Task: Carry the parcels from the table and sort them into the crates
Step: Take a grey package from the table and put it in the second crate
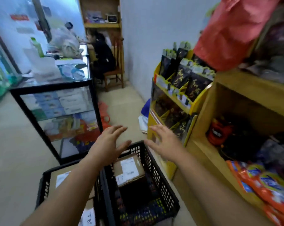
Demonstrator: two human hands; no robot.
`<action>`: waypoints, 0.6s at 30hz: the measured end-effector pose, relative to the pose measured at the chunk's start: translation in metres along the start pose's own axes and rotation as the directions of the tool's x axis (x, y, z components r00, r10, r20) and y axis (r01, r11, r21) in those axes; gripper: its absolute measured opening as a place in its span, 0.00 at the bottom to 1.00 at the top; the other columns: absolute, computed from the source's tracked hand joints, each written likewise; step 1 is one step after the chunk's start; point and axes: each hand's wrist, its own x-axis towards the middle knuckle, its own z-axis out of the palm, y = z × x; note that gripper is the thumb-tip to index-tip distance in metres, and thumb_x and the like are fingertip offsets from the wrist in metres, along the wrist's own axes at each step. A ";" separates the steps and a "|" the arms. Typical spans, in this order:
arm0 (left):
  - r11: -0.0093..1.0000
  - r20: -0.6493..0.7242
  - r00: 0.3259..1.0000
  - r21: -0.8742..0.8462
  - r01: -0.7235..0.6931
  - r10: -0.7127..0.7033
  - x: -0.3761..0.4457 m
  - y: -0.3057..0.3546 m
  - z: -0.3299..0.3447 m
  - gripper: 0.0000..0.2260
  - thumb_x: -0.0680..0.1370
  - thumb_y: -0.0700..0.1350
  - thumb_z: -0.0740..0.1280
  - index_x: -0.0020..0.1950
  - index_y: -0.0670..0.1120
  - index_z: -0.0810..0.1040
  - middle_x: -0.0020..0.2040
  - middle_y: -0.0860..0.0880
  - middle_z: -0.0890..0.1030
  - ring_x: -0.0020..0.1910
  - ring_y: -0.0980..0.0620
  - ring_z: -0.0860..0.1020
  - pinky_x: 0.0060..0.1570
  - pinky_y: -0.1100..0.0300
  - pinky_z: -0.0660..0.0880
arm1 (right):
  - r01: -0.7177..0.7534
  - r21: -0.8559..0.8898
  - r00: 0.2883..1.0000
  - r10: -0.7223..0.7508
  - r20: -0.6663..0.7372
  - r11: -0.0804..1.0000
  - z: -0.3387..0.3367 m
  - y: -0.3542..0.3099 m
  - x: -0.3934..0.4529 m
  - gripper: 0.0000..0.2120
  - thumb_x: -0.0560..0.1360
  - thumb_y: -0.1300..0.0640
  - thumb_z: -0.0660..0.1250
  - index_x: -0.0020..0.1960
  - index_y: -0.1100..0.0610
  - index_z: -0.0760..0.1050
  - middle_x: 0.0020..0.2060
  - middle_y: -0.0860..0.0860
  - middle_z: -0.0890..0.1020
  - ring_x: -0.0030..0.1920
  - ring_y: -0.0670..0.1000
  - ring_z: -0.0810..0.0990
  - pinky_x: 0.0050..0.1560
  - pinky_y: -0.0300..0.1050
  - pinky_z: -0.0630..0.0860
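A narrow shop aisle with a pale concrete floor (121, 105) runs toward a plain white wall (154, 38). On the left, a black-framed glass display counter (56, 101) holds stacked boxed goods. At the far end, a wooden chair (115, 69) stands beneath a wooden shelf unit (102, 12). On the right, a yellow cardboard display rack (178, 98) of dark packets stands beside wooden shelving (245, 101); its motion-blurred contents may be packaged snacks.

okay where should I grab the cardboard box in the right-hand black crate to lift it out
Take the cardboard box from above, by its two opposite side edges. It lies tilted against the crate's far end, and the mesh walls block any sideways reach. Both hands, left and right, are open.
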 end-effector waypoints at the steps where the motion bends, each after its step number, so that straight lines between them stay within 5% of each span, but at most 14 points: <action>1: 0.999 0.010 0.999 -0.022 -0.050 0.050 0.002 0.009 -0.007 0.32 0.73 0.68 0.58 0.72 0.53 0.70 0.71 0.52 0.70 0.70 0.51 0.66 0.71 0.56 0.62 | -0.035 0.003 0.998 0.035 -0.052 0.999 -0.013 -0.007 -0.012 0.33 0.72 0.32 0.64 0.73 0.45 0.69 0.71 0.44 0.69 0.71 0.47 0.67 0.70 0.46 0.66; 5: 0.952 0.020 0.965 -0.173 -0.253 0.261 0.007 0.061 -0.023 0.25 0.76 0.58 0.68 0.71 0.52 0.72 0.70 0.52 0.70 0.69 0.53 0.67 0.66 0.67 0.58 | -0.183 -0.025 0.958 0.173 -0.230 0.983 -0.069 -0.023 -0.078 0.30 0.75 0.35 0.65 0.74 0.43 0.67 0.72 0.44 0.67 0.72 0.47 0.66 0.70 0.47 0.66; 9: 0.842 0.019 0.867 -0.251 -0.478 0.498 0.006 0.144 -0.012 0.28 0.75 0.65 0.63 0.72 0.53 0.69 0.71 0.53 0.69 0.72 0.51 0.65 0.71 0.50 0.64 | -0.358 -0.052 0.852 0.303 -0.427 0.932 -0.131 -0.023 -0.169 0.30 0.75 0.34 0.64 0.75 0.42 0.66 0.74 0.42 0.65 0.73 0.45 0.64 0.69 0.42 0.63; 11: 0.777 0.036 0.803 -0.284 -0.562 0.595 -0.006 0.197 -0.001 0.27 0.77 0.62 0.63 0.74 0.54 0.67 0.72 0.55 0.67 0.73 0.53 0.62 0.72 0.51 0.62 | -0.468 -0.055 0.767 0.374 -0.521 0.882 -0.160 -0.023 -0.228 0.33 0.74 0.31 0.62 0.75 0.43 0.66 0.73 0.43 0.66 0.73 0.46 0.64 0.71 0.43 0.63; 16: 0.475 0.049 0.518 -0.480 -0.737 0.854 -0.079 0.344 0.027 0.28 0.76 0.63 0.64 0.72 0.49 0.70 0.70 0.51 0.71 0.71 0.53 0.65 0.71 0.62 0.58 | -0.690 0.002 0.475 0.455 -0.754 0.724 -0.214 -0.043 -0.408 0.32 0.73 0.37 0.68 0.72 0.51 0.72 0.67 0.49 0.74 0.68 0.47 0.72 0.68 0.32 0.61; 18: 0.332 0.039 0.375 -0.555 -0.763 0.926 -0.128 0.403 0.038 0.30 0.75 0.64 0.62 0.71 0.48 0.72 0.69 0.49 0.73 0.69 0.52 0.67 0.69 0.65 0.56 | -0.764 0.062 0.336 0.479 -0.811 0.642 -0.224 -0.063 -0.490 0.31 0.74 0.38 0.69 0.73 0.48 0.70 0.68 0.47 0.73 0.64 0.46 0.74 0.68 0.35 0.64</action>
